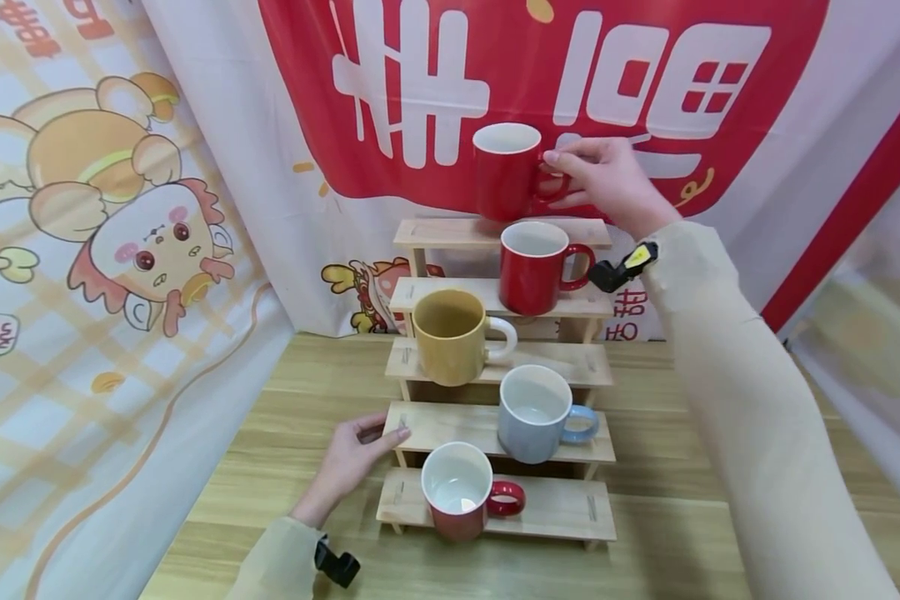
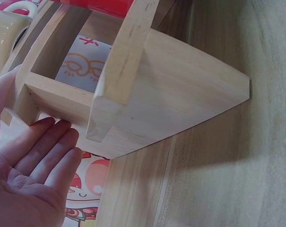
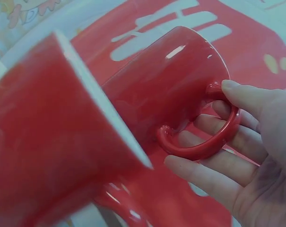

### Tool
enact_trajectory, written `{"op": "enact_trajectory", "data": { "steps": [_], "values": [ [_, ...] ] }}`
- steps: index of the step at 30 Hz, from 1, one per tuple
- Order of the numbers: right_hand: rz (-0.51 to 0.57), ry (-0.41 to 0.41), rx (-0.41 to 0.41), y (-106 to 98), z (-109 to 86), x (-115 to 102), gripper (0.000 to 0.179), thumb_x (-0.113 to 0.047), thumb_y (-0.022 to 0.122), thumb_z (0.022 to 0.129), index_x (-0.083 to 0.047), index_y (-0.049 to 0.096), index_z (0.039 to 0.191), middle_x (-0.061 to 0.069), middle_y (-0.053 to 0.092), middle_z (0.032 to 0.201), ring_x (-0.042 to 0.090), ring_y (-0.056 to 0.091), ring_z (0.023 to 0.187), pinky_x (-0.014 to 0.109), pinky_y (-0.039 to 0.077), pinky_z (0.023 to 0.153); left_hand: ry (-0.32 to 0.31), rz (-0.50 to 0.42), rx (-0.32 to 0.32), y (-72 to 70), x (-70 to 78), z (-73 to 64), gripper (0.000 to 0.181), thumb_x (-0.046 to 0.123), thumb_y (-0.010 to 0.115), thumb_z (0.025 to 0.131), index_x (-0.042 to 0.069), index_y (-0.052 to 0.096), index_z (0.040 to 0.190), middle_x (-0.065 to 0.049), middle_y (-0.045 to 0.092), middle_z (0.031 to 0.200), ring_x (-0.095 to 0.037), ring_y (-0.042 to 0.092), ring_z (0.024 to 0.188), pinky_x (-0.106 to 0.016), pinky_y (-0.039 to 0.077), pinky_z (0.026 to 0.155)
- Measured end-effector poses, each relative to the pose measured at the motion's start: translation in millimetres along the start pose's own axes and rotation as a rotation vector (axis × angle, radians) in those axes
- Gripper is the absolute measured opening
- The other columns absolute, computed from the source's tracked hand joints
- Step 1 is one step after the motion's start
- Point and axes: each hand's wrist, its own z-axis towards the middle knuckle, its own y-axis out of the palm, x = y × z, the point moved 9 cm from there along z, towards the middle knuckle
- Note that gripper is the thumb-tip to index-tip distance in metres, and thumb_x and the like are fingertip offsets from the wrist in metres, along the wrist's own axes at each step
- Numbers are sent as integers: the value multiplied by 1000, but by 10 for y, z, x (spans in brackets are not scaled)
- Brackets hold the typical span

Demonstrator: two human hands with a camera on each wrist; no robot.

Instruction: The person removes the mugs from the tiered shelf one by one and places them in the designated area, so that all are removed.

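My right hand [image 1: 592, 179] holds a red mug [image 1: 504, 179] with a white inside by its handle [image 3: 199, 149], at the top of a stepped wooden rack [image 1: 450, 233]. Whether its base touches the top shelf I cannot tell. Just below stands another red mug [image 1: 532, 271], which looms close in the right wrist view. My left hand [image 1: 351, 454] grips the left end of a lower shelf [image 1: 442, 425], thumb over the top and fingers by the underside. On that shelf sits a light blue mug [image 1: 532, 421].
A yellow mug [image 1: 450, 342] with a white handle stands on the middle shelf, and a red mug [image 1: 457, 500] on the lowest. The rack is on a wood-grain table [image 1: 270, 467]. Behind hangs a printed curtain [image 1: 300, 167], and another cloth [image 1: 120, 417] covers the left side.
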Motion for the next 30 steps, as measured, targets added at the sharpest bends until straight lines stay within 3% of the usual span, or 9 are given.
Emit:
{"op": "enact_trajectory", "data": {
  "steps": [7,17,30],
  "values": [
    [-41,1,64,-400,-171,11,64,-51,74,84,-17,65,137,11,60,137,26,65,115,33,55,95,-12,12,9,-5,-8,-4,59,39,84,85,0,68,127,-15,69,123,-30,66,112,-40,56,95],
    [-33,-13,160,-956,-505,156,65,-50,75,84,-15,65,138,6,65,134,21,68,107,25,55,85,-14,26,10,-8,-19,-1,61,40,83,85,0,67,128,-18,68,124,-32,65,114,-41,55,96],
    [-164,107,262,-1450,-1106,576,72,-59,71,84,-21,61,143,3,59,139,8,61,104,21,58,72,-19,39,2,-2,-38,16,64,45,83,84,1,67,128,-18,67,125,-32,64,116,-42,54,98]
  ]
}}
